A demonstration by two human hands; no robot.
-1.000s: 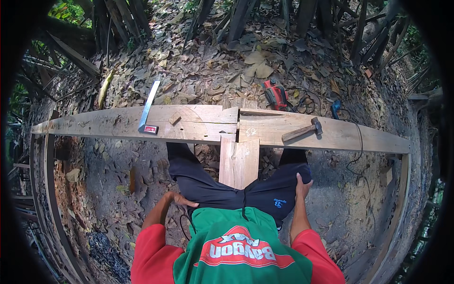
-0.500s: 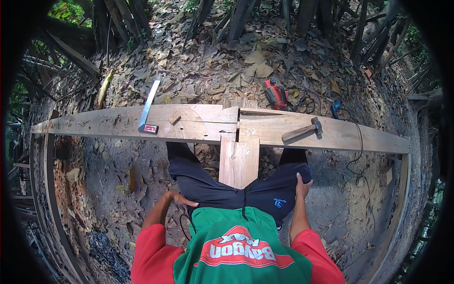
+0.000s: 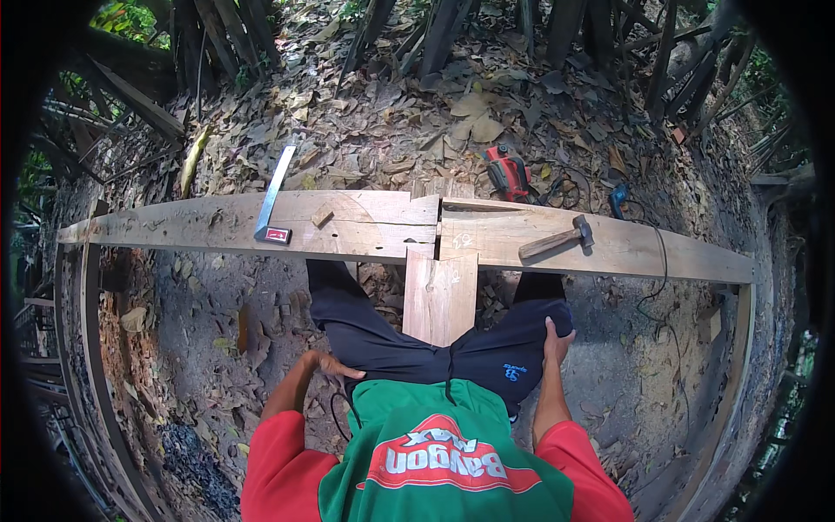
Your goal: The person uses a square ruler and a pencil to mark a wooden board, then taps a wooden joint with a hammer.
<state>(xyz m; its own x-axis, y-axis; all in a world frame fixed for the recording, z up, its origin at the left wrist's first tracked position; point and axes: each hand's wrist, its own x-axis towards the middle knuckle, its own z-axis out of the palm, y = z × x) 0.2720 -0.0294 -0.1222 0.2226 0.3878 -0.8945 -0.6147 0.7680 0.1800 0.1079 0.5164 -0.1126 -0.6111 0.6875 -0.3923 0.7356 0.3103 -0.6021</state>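
My left hand rests against my left hip on the dark trousers, its fingers stretched out and holding nothing. Against the outside of my right thigh lies my right hand, also empty with thumb and fingers extended. Between my legs a short wooden piece meets the joint of two long planks, the left plank and the right plank. A try square with a metal blade and a small wood block lie on the left plank. A hammer lies on the right one.
Beyond the planks a red power tool and a blue-green tool sit on leaf-covered ground. A dark cord crosses the right plank. Long timbers run back along the left side, and another timber along the right. Upright wooden slabs stand behind.
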